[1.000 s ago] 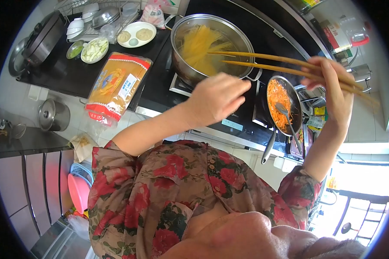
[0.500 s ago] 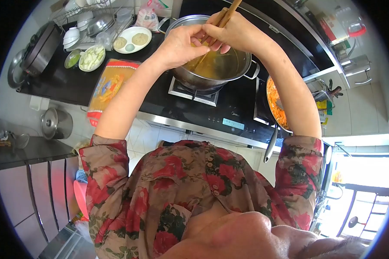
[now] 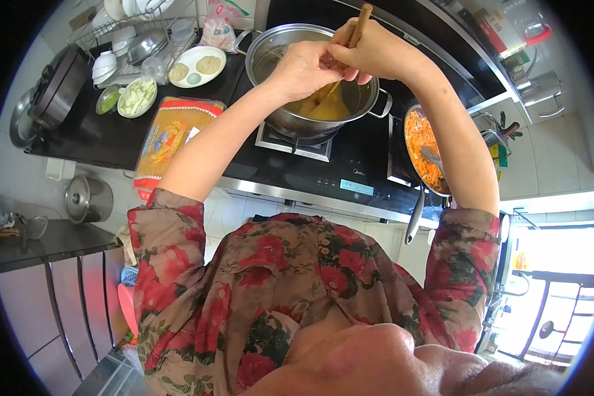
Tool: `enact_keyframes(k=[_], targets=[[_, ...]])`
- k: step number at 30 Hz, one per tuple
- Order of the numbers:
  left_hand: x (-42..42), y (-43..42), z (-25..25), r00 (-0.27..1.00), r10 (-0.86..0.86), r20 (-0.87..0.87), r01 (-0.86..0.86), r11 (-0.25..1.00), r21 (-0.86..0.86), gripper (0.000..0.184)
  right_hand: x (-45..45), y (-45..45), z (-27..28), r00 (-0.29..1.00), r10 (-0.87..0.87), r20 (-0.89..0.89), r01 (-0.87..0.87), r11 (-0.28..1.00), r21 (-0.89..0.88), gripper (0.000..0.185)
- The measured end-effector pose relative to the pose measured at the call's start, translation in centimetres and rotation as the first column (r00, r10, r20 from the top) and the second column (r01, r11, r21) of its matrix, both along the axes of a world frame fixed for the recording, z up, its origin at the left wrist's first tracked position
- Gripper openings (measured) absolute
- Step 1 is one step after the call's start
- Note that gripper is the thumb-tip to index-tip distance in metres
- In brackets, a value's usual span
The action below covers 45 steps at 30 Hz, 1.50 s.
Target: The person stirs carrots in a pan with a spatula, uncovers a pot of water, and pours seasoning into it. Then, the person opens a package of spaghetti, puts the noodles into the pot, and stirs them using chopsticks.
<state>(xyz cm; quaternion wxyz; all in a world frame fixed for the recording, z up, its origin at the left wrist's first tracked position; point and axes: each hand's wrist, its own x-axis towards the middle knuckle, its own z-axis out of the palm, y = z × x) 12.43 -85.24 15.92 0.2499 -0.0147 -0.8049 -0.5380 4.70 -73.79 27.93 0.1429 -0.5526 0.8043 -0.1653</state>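
My right hand (image 3: 373,51) is closed around a pair of wooden chopsticks (image 3: 360,23) above a steel pot (image 3: 373,99) on the stove. The chopsticks slant down into the yellowish liquid (image 3: 327,107). My left hand (image 3: 303,69) meets the right hand over the pot, its fingertips pinched against the right fingers. Whatever lies between the left fingertips is hidden. Steam or glare blurs the pot's contents.
To the right stands a pan of shredded orange food (image 3: 421,135), its handle (image 3: 415,218) jutting forward. Left of the pot lie a noodle packet (image 3: 171,135), a plate with dough pieces (image 3: 216,53), a bowl of chopped green vegetable (image 3: 137,98) and a dish rack (image 3: 99,33).
Both hands have shifted slightly right and stay together over the pot. The chopsticks now stand steeper, with less of their upper ends showing.
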Motion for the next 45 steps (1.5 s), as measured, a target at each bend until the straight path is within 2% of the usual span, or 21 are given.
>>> enact_keyframes(k=[4, 7, 10, 11, 12, 14, 15, 16, 18, 19, 21, 24, 28, 30, 34, 36, 39, 45], targets=[[-0.7, 1.6, 0.5, 0.998, 0.03, -0.06, -0.029, 0.999, 0.021, 0.013, 0.0, 1.1, 1.4, 1.0, -0.014, -0.022, 0.014, 1.0, 0.0, 0.03], [-1.0, 3.2, 1.2, 0.99, 0.113, -0.09, -0.111, 0.994, 0.021, 0.019, -0.7, 2.4, 2.0, 1.0, 0.001, 0.001, -0.001, 0.999, -0.042, 0.03], [-1.6, 4.9, 1.7, 0.958, 0.242, -0.151, -0.258, 0.962, -0.092, 0.028, -1.4, 4.1, 2.6, 0.999, -0.003, 0.044, 0.005, 0.998, -0.057, 0.031], [-1.5, 5.6, 2.1, 0.942, 0.262, -0.21, -0.279, 0.959, -0.058, 0.031, -1.7, 4.8, 2.9, 0.996, 0.013, 0.087, -0.01, 0.999, -0.035, 0.033], [-1.4, 6.2, 2.6, 0.947, 0.262, -0.186, -0.285, 0.953, -0.104, 0.032, -1.9, 5.5, 3.5, 0.997, 0.009, 0.081, -0.008, 1.0, -0.006, 0.033], [-1.3, 7.8, 2.9, 0.895, 0.235, -0.378, -0.286, 0.955, -0.082, 0.04, -1.1, 7.7, 5.3, 0.986, -0.025, 0.166, 0.04, 0.996, -0.084, 0.034], [-0.9, 8.6, 2.9, 0.878, 0.264, -0.399, -0.343, 0.928, -0.142, 0.051, -0.7, 9.0, 6.5, 0.983, -0.084, 0.161, 0.105, 0.986, -0.127, 0.034], [0.6, 9.4, 3.7, 0.904, 0.223, -0.365, -0.306, 0.934, -0.187, 0.058, -0.4, 10.3, 7.7, 0.977, -0.143, 0.161, 0.17, 0.97, -0.172, 0.034], [1.8, 10.9, 3.8, 0.863, 0.201, -0.463, -0.328, 0.921, -0.211, 0.06, 0.1, 12.9, 9.6, 0.968, -0.227, 0.107, 0.25, 0.917, -0.311, 0.037], [2.2, 11.3, 3.9, 0.884, 0.157, -0.441, -0.284, 0.929, -0.238, 0.061, 0.1, 13.8, 10.3, 0.946, -0.305, 0.113, 0.325, 0.885, -0.332, 0.038], [2.6, 12.1, 3.7, 0.873, 0.132, -0.47, -0.284, 0.921, -0.267, 0.063, 0.0, 14.6, 10.5, 0.931, -0.338, 0.138, 0.364, 0.849, -0.384, 0.039], [2.9, 12.7, 3.1, 0.875, 0.099, -0.473, -0.278, 0.904, -0.324, 0.066, -2.1, 14.1, 7.9, 0.916, -0.323, 0.239, 0.398, 0.808, -0.434, 0.036], [3.5, 12.8, 2.0, 0.905, 0.033, -0.423, -0.222, 0.887, -0.406, 0.066, -6.2, 11.6, 1.7, 0.864, -0.285, 0.416, 0.453, 0.799, -0.394, 0.033], [4.1, 12.8, 1.7, 0.914, 0.029, -0.405, -0.219, 0.876, -0.43, 0.065, -7.6, 10.2, -1.1, 0.81, -0.242, 0.535, 0.486, 0.787, -0.379, 0.033], [4.9, 12.6, 1.0, 0.92, 0.036, -0.391, -0.233, 0.852, -0.469, 0.063, -10.0, 7.7, -5.7, 0.727, -0.236, 0.645, 0.559, 0.748, -0.357, 0.032], [5.1, 12.5, 0.7, 0.919, 0.045, -0.391, -0.242, 0.848, -0.472, 0.062, -10.4, 6.2, -7.7, 0.684, -0.206, 0.7, 0.6, 0.705, -0.379, 0.026], [5.5, 12.4, 0.4, 0.923, 0.05, -0.382, -0.242, 0.847, -0.473, 0.061, -9.6, 4.6, -9.6, 0.641, -0.165, 0.75, 0.639, 0.656, -0.402, 0.025], [5.9, 12.1, 0.0, 0.939, 0.054, -0.34, -0.223, 0.848, -0.481, 0.061, -6.2, 3.6, -8.3, 0.668, -0.143, 0.73, 0.621, 0.647, -0.442, 0.027]])
